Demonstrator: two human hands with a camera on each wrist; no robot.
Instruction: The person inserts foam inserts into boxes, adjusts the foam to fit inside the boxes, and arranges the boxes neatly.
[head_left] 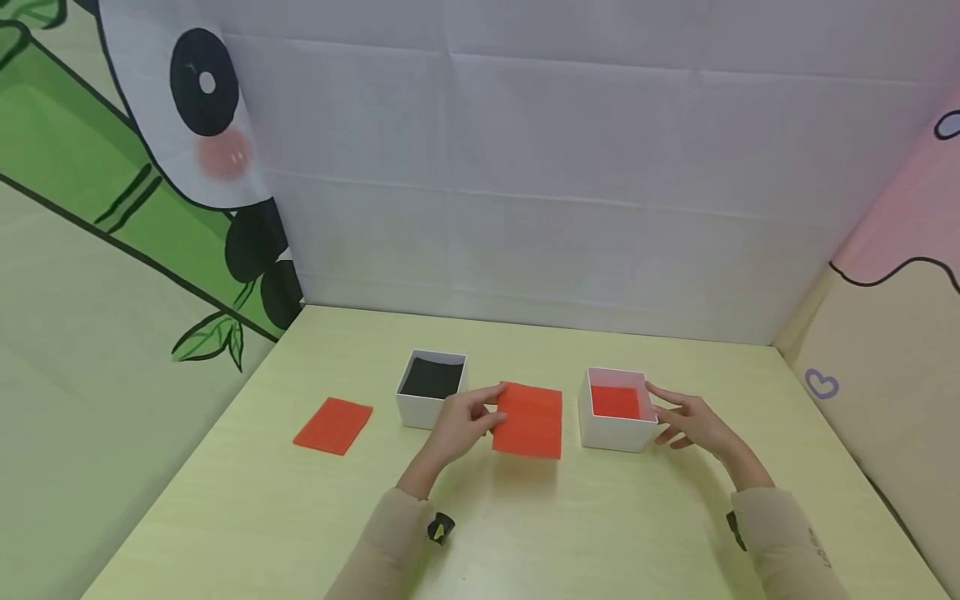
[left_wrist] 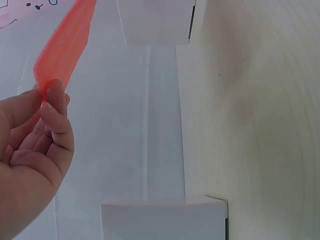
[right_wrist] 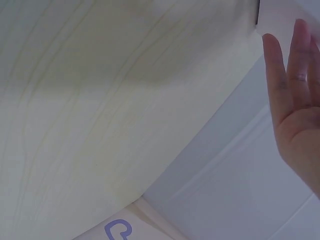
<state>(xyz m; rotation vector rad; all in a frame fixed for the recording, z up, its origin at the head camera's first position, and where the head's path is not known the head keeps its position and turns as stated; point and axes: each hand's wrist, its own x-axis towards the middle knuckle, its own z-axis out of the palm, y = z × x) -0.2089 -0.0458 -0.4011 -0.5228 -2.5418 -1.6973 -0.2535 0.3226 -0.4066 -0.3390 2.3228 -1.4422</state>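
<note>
My left hand [head_left: 462,425] pinches a thin red square sheet [head_left: 528,423] by its left edge, between thumb and fingers. The sheet hangs above the table, apart from both boxes; whether it is paper or cloth I cannot tell. A white open-topped box [head_left: 617,433] with red material [head_left: 615,402] inside stands to its right. My right hand [head_left: 693,422] is at that box's right side, fingers extended, fingertips at the wall and rim. In the right wrist view, the fingers [right_wrist: 278,75] look straight. Left of the held sheet is another white box [head_left: 420,411] holding black sheets [head_left: 432,379].
A second red sheet [head_left: 333,425] lies flat on the pale wood-grain table [head_left: 600,533], left of the boxes. A white cloth backdrop [head_left: 525,183] hangs behind the table, with printed side panels [head_left: 90,350] at left and right.
</note>
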